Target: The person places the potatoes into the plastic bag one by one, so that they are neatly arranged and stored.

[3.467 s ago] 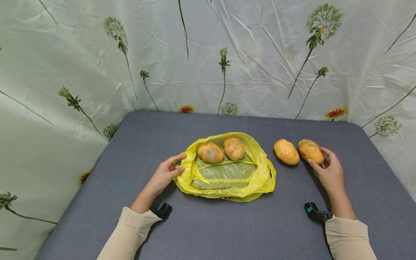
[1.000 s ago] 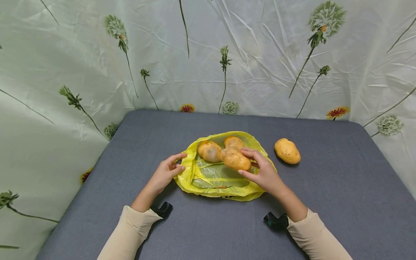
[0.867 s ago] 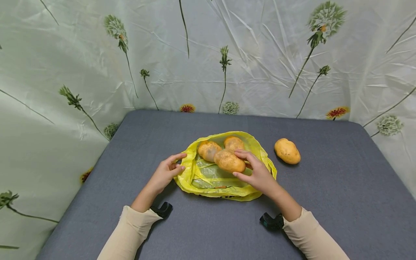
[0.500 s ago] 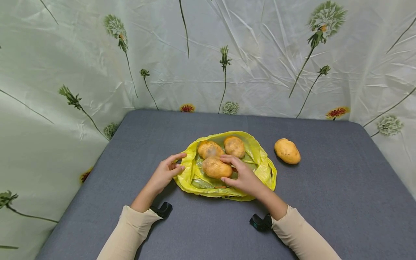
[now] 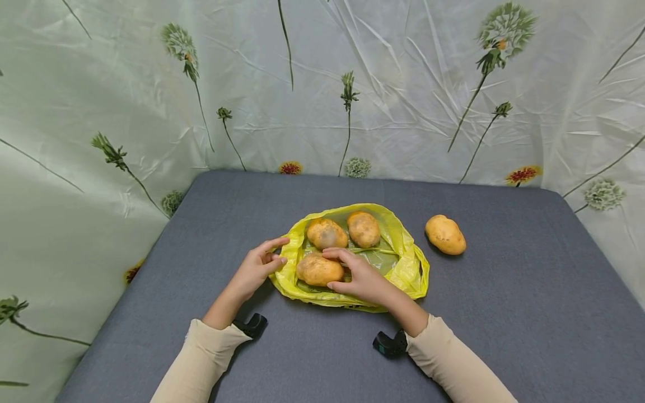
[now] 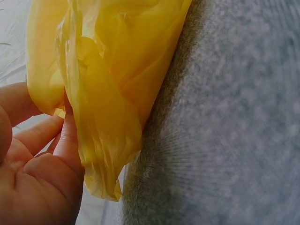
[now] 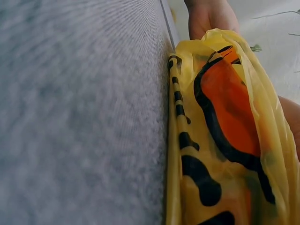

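Observation:
A yellow plastic bag (image 5: pixel 409 267) lies with its mouth spread wide. My left hand (image 5: pixel 253 272) holds its left edge; in the left wrist view the fingers (image 6: pixel 69 140) are at the bag's folded film. Inside the bag, at the front left, my right hand (image 5: pixel 364 278) grips a potato (image 5: pixel 317 270) from its right side. Two more potatoes, one with a grey patch (image 5: pixel 327 234) and one browner (image 5: pixel 363 229), rest at the back of the bag. In the right wrist view the bag's printed side (image 7: pixel 229 112) hides most of the right hand.
Another potato (image 5: pixel 445 234) lies on the grey cloth-covered table (image 5: pixel 322 358), right of the bag. A flower-printed curtain (image 5: pixel 403 101) hangs behind the table and along its left. Each wrist wears a black camera mount (image 5: pixel 390 343).
My right hand picked up a potato from the table at the right, carried it left over the bag and brought it down to the front left inside. The left hand stayed at the bag's edge.

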Demonstrator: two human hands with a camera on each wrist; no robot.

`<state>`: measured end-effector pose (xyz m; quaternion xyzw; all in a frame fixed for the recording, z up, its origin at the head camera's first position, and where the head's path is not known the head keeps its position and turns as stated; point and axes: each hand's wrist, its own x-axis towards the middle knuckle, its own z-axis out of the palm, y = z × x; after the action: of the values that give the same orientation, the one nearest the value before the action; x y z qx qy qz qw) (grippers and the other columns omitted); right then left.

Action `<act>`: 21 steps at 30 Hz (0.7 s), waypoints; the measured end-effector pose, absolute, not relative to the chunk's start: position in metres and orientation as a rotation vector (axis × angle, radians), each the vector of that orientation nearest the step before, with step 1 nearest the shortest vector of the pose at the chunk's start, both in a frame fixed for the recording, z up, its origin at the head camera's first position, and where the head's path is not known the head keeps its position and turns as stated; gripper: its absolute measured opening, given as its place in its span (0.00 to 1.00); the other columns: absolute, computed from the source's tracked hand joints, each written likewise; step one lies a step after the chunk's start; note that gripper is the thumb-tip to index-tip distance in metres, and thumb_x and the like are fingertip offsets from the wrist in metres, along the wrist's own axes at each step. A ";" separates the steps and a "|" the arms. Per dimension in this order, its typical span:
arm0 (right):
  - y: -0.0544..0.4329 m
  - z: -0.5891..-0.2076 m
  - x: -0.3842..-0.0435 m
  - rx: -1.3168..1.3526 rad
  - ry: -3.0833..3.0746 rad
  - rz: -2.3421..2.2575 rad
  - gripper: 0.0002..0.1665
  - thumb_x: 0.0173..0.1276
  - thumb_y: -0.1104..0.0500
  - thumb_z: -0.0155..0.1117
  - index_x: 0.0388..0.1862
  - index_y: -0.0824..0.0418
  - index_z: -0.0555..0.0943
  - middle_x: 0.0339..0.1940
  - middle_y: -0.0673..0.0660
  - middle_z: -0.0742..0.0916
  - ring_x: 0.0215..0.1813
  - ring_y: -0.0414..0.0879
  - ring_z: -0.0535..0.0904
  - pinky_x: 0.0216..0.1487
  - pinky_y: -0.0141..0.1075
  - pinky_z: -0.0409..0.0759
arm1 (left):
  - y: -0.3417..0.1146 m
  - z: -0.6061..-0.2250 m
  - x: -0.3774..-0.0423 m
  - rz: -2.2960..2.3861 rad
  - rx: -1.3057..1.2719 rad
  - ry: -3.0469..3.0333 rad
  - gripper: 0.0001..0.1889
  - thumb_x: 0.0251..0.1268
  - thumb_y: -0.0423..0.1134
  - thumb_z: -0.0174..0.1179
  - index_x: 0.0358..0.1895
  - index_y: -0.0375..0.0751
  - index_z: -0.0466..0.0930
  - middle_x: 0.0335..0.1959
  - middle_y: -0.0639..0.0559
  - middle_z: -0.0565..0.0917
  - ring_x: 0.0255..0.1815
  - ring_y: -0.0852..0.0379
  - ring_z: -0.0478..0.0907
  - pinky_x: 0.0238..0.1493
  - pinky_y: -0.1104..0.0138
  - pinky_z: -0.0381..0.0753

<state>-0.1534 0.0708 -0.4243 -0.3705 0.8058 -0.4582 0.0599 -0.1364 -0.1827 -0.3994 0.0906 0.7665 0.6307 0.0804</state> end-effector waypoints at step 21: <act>0.071 -0.379 -0.136 -1.059 2.353 -1.509 0.26 0.60 0.67 0.61 0.56 0.72 0.67 0.58 0.67 0.71 0.59 0.56 0.66 0.56 0.49 0.65 | -0.183 -0.399 -0.136 1.873 0.270 2.300 0.22 0.60 0.23 0.51 0.59 0.24 0.62 0.29 0.42 0.72 0.25 0.59 0.68 0.24 0.73 0.68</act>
<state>-0.1356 0.0707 -0.3794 -0.3534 0.7848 -0.5034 0.0760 -0.1361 -0.1833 -0.3987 0.0903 0.7696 0.6269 0.0814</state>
